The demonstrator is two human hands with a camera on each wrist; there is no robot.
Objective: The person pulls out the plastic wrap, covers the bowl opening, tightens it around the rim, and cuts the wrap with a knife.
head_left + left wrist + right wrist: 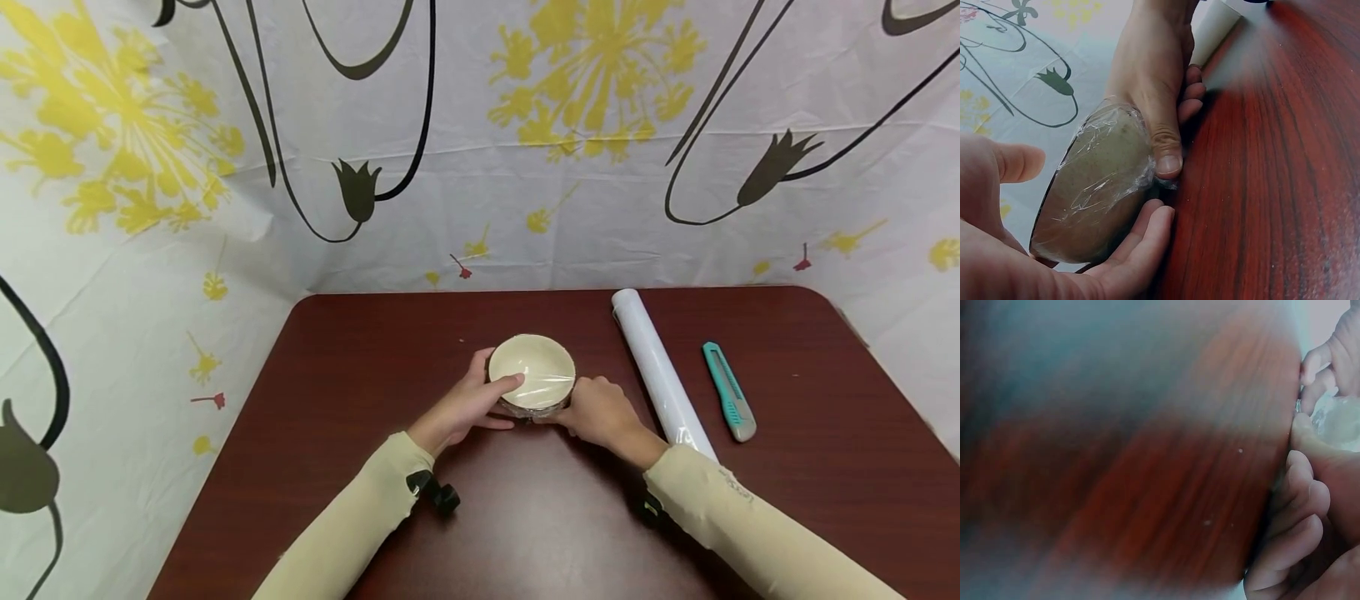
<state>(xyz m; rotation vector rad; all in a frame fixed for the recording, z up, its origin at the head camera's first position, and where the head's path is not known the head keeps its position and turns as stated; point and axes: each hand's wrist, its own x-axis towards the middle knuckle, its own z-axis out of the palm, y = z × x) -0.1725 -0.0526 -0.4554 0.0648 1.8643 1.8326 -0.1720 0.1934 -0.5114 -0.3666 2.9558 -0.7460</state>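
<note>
A cream bowl [531,358], dark on the outside, has clear plastic wrap [1107,162] stretched over its mouth and bunched at its side near the base. My left hand [468,400] holds the bowl from the left, its thumb lying over the wrapped top and its fingers around the side. From the right, my right hand [600,408] grips low on the bowl, its thumb [1166,140] pressing the gathered wrap near the base. In the right wrist view, the right hand's other fingers [1297,531] are curled close to the table.
On the dark red wooden table [375,333], a long white roll [663,371] lies beside my right forearm, partly under the sleeve. Further right is a teal and grey utility knife [729,392]. A flower-patterned sheet [465,100] hangs behind the table.
</note>
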